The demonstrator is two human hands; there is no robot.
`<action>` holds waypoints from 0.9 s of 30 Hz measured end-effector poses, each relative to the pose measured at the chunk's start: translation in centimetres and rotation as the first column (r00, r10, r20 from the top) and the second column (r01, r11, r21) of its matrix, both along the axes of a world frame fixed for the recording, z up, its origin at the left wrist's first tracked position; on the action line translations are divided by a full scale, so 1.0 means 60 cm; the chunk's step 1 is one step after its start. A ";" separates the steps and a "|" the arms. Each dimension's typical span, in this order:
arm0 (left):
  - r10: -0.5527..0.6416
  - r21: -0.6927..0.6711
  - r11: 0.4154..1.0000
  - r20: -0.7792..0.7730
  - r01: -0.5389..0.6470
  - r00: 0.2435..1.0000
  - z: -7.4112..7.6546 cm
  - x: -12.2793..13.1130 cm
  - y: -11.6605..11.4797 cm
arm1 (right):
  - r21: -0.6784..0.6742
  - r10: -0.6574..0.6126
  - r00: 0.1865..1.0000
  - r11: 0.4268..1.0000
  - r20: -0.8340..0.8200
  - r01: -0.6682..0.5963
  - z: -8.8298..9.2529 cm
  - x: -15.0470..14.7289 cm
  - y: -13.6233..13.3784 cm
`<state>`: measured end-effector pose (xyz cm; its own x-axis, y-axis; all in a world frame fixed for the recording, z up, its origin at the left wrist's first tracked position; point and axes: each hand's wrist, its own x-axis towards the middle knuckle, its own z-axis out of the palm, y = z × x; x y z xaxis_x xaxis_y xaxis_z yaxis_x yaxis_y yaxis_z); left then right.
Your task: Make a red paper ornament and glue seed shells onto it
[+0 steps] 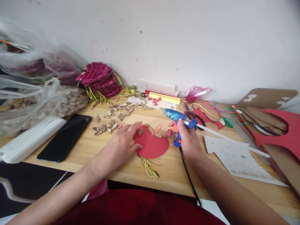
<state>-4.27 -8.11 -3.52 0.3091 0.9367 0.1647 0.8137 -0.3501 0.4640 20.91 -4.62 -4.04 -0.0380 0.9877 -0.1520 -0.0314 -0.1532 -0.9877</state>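
Observation:
A red round disc lies on the table with peanut shells along its upper edge. From the top of the disc stands an orange loop, and yellow-green tassel strings hang from the bottom. My left hand rests at the disc's left edge, thumb and fingers apart, with the thumb over the red surface. In my right hand is a blue hot glue gun, its nozzle pointing left above the table. A long white glue stick sticks out of its back.
Loose peanut shells and a black phone lie to the left. Behind are stacked magenta discs, red stars and scissors. Cardboard and red offcuts sit right. The gun's black cord runs off the front edge.

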 end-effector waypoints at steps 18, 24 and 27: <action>-0.014 0.196 0.981 0.073 0.000 0.997 0.019 -0.008 0.041 | -0.037 0.031 0.995 0.999 0.095 -0.028 0.009 0.010 0.005; 0.069 0.152 0.985 0.103 -0.084 0.992 0.020 -0.044 0.028 | 0.021 0.028 0.999 0.999 0.038 -0.028 0.008 0.008 0.005; -0.016 0.126 0.992 0.092 0.004 0.996 0.004 -0.043 0.012 | -0.028 0.058 0.997 0.998 0.049 -0.057 0.011 0.004 0.003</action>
